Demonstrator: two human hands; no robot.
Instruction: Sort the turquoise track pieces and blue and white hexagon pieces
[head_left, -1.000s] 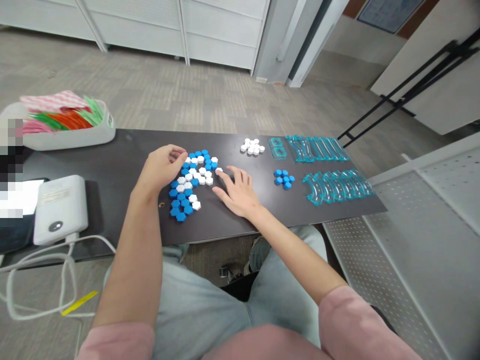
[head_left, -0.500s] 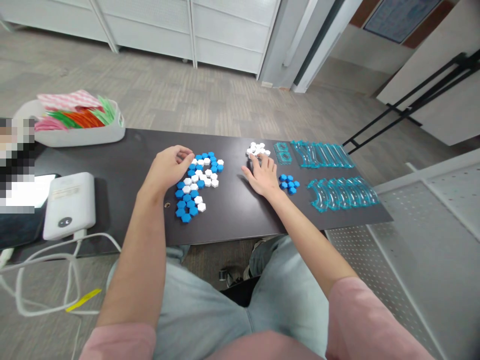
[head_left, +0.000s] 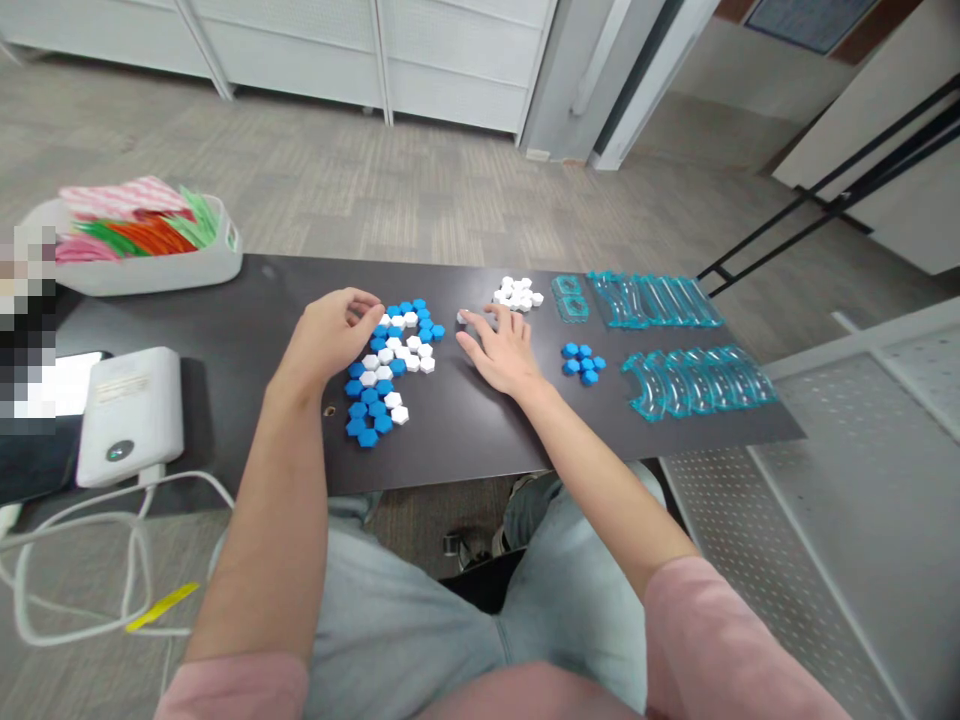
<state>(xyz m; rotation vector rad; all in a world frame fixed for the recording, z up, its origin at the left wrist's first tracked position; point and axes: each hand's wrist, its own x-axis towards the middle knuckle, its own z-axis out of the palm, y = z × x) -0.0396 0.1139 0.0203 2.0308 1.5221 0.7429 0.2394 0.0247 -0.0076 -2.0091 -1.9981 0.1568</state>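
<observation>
A flat mosaic of blue and white hexagon tiles point(head_left: 390, 365) lies on the dark table point(head_left: 247, 310). My left hand point(head_left: 330, 335) rests at the mosaic's upper left edge with its fingers curled, and nothing shows inside them. My right hand point(head_left: 499, 350) lies flat on the table just right of the mosaic, fingers stretched out. Its index fingertip touches a single white tile point(head_left: 463, 316). A small pile of white tiles point(head_left: 517, 294) sits just beyond that hand. A few loose blue tiles point(head_left: 583, 362) lie to its right.
Two rows of clear teal curved pieces point(head_left: 697, 378) fill the table's right end. A white tub point(head_left: 150, 268) of coloured strips stands at the back left. Near the left front edge sit a white box point(head_left: 129, 415) and its cable point(head_left: 75, 520). A perforated metal shelf stands at the right.
My right hand went from beside the mosaic to the white pile, then came back left with a white tile under its fingertip. My left hand stayed put.
</observation>
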